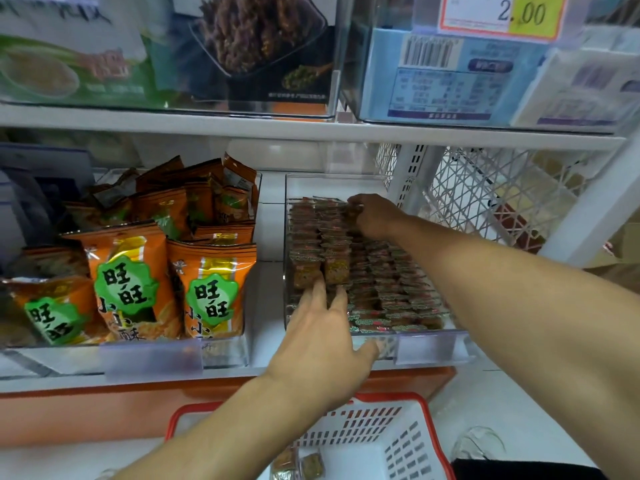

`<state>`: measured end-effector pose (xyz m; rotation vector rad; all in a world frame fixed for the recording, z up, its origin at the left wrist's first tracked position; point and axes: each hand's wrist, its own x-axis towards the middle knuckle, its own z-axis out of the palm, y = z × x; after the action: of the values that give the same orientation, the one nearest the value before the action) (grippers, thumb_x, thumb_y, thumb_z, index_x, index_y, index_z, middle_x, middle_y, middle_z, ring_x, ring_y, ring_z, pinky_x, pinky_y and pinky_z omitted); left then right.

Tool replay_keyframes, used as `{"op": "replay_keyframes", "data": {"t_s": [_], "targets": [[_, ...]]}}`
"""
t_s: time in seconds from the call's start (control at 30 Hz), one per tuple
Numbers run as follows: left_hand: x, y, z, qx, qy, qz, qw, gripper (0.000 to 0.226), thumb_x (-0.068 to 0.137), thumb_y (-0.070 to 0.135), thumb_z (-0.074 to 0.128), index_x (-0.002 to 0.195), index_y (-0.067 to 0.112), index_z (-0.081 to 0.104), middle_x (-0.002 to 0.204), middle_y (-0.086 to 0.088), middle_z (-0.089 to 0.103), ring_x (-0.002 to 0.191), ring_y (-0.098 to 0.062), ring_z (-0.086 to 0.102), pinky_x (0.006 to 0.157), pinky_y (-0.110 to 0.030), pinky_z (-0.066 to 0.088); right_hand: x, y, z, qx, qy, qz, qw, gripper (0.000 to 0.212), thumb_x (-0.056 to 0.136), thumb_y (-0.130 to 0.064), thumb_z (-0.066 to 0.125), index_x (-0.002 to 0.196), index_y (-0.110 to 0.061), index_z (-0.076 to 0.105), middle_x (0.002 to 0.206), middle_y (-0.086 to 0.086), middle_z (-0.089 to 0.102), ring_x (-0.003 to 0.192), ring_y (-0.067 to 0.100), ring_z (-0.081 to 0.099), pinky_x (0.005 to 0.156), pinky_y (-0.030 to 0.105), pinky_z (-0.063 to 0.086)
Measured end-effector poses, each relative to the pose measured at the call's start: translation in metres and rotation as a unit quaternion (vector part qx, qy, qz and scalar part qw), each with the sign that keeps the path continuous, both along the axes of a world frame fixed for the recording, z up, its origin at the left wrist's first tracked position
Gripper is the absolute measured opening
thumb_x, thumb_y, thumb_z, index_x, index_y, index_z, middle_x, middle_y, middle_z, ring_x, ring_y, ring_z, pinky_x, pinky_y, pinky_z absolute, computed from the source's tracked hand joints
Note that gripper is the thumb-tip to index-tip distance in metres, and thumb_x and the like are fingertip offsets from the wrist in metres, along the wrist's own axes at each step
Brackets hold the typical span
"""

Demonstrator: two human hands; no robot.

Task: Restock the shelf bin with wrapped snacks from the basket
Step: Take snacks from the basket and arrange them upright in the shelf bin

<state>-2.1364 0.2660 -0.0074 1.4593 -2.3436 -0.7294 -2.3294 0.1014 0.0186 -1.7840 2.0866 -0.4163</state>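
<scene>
A clear plastic shelf bin (429, 344) on the lower shelf holds rows of small wrapped snacks (388, 289) in red, green and brown wrappers. My right hand (375, 216) reaches to the back of the bin, its fingers curled onto the rear snacks; I cannot tell whether it holds one. My left hand (325, 344) is at the bin's front left, fingers straight and touching the front snacks, thumb along the front wall. Below, a white basket with a red rim (408, 441) holds two wrapped snacks (298, 464) at its bottom.
Left of the bin, another clear bin holds orange snack bags (135, 271). A white lattice crate (491, 195) stands at the right. The upper shelf (311, 129) carries boxes and a price tag (502, 15) just above my hands.
</scene>
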Motion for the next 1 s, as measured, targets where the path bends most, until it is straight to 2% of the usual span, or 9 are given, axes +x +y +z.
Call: {"op": "replay_keyframes", "data": {"t_s": [0.1, 0.23, 0.37, 0.57, 0.73, 0.8, 0.87, 0.93, 1.0], "targets": [[0.001, 0.001, 0.000, -0.007, 0.003, -0.005, 1.000, 0.096, 0.092, 0.066, 0.054, 0.163, 0.020, 0.009, 0.171, -0.004, -0.004, 0.157, -0.018, -0.005, 0.110, -0.024, -0.007, 0.002, 0.003, -0.002, -0.023, -0.012, -0.004, 1.000, 0.057, 0.098, -0.005, 0.050, 0.153, -0.012, 0.038, 0.157, 0.017, 0.033, 0.140, 0.034, 0.039, 0.114, 0.034, 0.035], [0.001, 0.002, -0.001, -0.011, 0.000, -0.008, 1.000, 0.094, 0.093, 0.064, 0.055, 0.163, 0.020, 0.012, 0.171, -0.004, -0.005, 0.157, -0.018, -0.005, 0.110, -0.023, -0.006, 0.002, 0.010, -0.009, -0.139, -0.006, -0.041, 0.989, 0.046, 0.090, -0.008, 0.069, 0.134, -0.019, 0.060, 0.136, 0.017, 0.045, 0.121, 0.035, 0.052, 0.096, 0.028, 0.040], [0.001, 0.003, -0.002, -0.013, -0.004, -0.012, 1.000, 0.090, 0.094, 0.063, 0.054, 0.163, 0.020, 0.016, 0.171, -0.005, -0.006, 0.157, -0.019, -0.004, 0.110, -0.024, -0.006, 0.005, 0.008, -0.020, -0.116, -0.027, -0.035, 0.992, 0.036, 0.093, -0.017, 0.070, 0.128, -0.010, 0.063, 0.124, 0.013, 0.061, 0.113, 0.029, 0.061, 0.100, 0.035, 0.049], [0.004, 0.004, 0.002, -0.009, 0.010, -0.025, 1.000, 0.089, 0.093, 0.060, 0.058, 0.162, 0.022, 0.017, 0.171, 0.000, -0.007, 0.157, -0.016, -0.005, 0.111, -0.023, -0.003, 0.003, 0.011, -0.012, -0.142, -0.016, -0.036, 0.989, 0.044, 0.084, -0.012, 0.080, 0.127, -0.014, 0.067, 0.131, 0.013, 0.061, 0.122, 0.029, 0.058, 0.099, 0.026, 0.040], [0.010, 0.013, 0.012, -0.066, 0.037, -0.032, 0.997, 0.079, 0.092, 0.055, 0.062, 0.159, 0.028, 0.029, 0.170, 0.012, 0.007, 0.155, -0.008, 0.008, 0.113, -0.019, 0.006, 0.002, 0.032, 0.001, -0.159, -0.048, -0.058, 0.984, 0.055, 0.092, 0.002, 0.060, 0.143, -0.018, 0.052, 0.145, 0.011, 0.048, 0.132, 0.026, 0.048, 0.102, 0.021, 0.035], [0.019, 0.023, 0.018, -0.126, 0.065, -0.039, 0.989, 0.057, 0.093, 0.051, 0.062, 0.146, 0.032, 0.050, 0.154, 0.014, 0.038, 0.141, -0.004, 0.031, 0.111, -0.017, 0.023, 0.016, 0.054, 0.016, -0.245, -0.083, -0.070, 0.963, 0.044, 0.093, 0.005, 0.052, 0.129, -0.019, 0.062, 0.135, 0.008, 0.055, 0.121, 0.020, 0.055, 0.092, 0.014, 0.040], [0.028, 0.035, 0.021, -0.158, 0.067, -0.070, 0.983, 0.025, 0.093, 0.048, 0.060, 0.115, 0.036, 0.063, 0.116, 0.017, 0.057, 0.111, -0.004, 0.051, 0.093, -0.019, 0.043, 0.040, 0.086, 0.029, -0.357, -0.133, -0.061, 0.922, 0.035, 0.091, 0.007, 0.050, 0.104, -0.020, 0.069, 0.116, 0.002, 0.065, 0.102, 0.012, 0.061, 0.085, 0.017, 0.048], [0.039, 0.047, 0.011, -0.112, 0.017, -0.095, 0.989, 0.016, 0.091, 0.049, 0.060, 0.092, 0.032, 0.059, 0.093, 0.013, 0.059, 0.089, -0.011, 0.057, 0.073, -0.030, 0.047, 0.070, 0.121, 0.029, -0.474, -0.190, -0.002, 0.860, 0.029, 0.082, 0.010, 0.053, 0.084, -0.014, 0.069, 0.092, 0.000, 0.069, 0.086, 0.011, 0.063, 0.079, 0.024, 0.051], [0.053, 0.058, -0.013, -0.001, -0.098, -0.113, 0.989, 0.021, 0.089, 0.050, 0.062, 0.092, 0.030, 0.059, 0.094, 0.010, 0.064, 0.089, -0.019, 0.061, 0.068, -0.030, 0.042, 0.099, 0.160, 0.006, -0.539, -0.209, 0.094, 0.811, 0.025, 0.074, 0.014, 0.054, 0.073, -0.007, 0.066, 0.078, 0.003, 0.064, 0.077, 0.016, 0.060, 0.072, 0.025, 0.047]]}}
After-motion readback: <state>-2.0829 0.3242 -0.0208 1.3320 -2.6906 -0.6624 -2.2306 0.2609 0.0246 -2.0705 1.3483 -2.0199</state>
